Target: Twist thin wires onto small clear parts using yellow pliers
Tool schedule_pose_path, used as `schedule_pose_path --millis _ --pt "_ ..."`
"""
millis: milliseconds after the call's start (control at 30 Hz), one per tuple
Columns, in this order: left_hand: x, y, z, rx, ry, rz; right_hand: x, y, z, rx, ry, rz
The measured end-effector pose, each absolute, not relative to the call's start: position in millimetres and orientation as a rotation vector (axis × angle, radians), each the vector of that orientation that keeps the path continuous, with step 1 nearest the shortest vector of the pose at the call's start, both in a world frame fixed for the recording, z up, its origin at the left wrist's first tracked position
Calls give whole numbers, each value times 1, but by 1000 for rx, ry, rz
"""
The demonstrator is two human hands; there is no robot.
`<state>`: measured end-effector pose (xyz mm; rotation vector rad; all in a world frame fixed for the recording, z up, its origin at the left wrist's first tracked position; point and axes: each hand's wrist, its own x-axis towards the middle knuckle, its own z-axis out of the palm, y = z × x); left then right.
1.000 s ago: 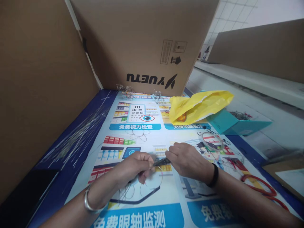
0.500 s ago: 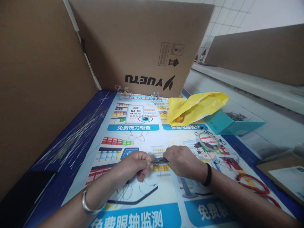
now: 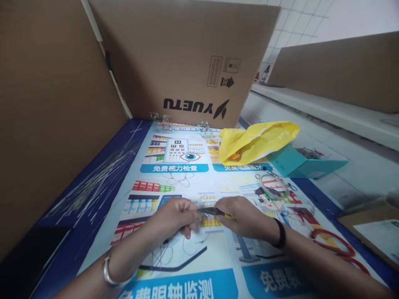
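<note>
While our right hand [image 3: 245, 216] grips yellow-handled dark metal pliers [image 3: 212, 211] crosswise, their nose meets our left hand [image 3: 174, 218], pinching thin metal wire [image 3: 192, 254].

Dim, soft light; slight blur around hands [image 3: 179, 219]

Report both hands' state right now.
Left hand: fingers pinched together at the pliers' tip; what they grip is too small to tell.
Right hand: closed, holding the pliers.

Bench [image 3: 81, 238], dark blue, bordered by upright brown cardboard [image 3: 187, 50]; at right, a pale ledge [image 3: 327, 108] and gridded white wall [image 3: 299, 23]; lighting dim and diffuse.
</note>
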<state>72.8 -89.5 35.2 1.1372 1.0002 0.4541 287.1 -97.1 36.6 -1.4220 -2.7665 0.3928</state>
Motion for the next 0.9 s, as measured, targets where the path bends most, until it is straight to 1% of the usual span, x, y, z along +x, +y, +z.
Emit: schedule_pose_path --millis 300,533,667,767,900 --pt "73 -89 39 1105 976 427 289 -97 39 -1313 -2825 321" --pt "73 -90 40 1105 985 415 288 -97 40 -1270 -2873 19" --pt "73 -91 40 1114 987 400 287 -97 39 -1249 -2878 -87" --pt "74 -91 40 1124 995 400 287 -97 37 -1267 -2872 -99" --pt "73 -90 35 1183 992 418 287 -99 36 -1365 -2863 26"
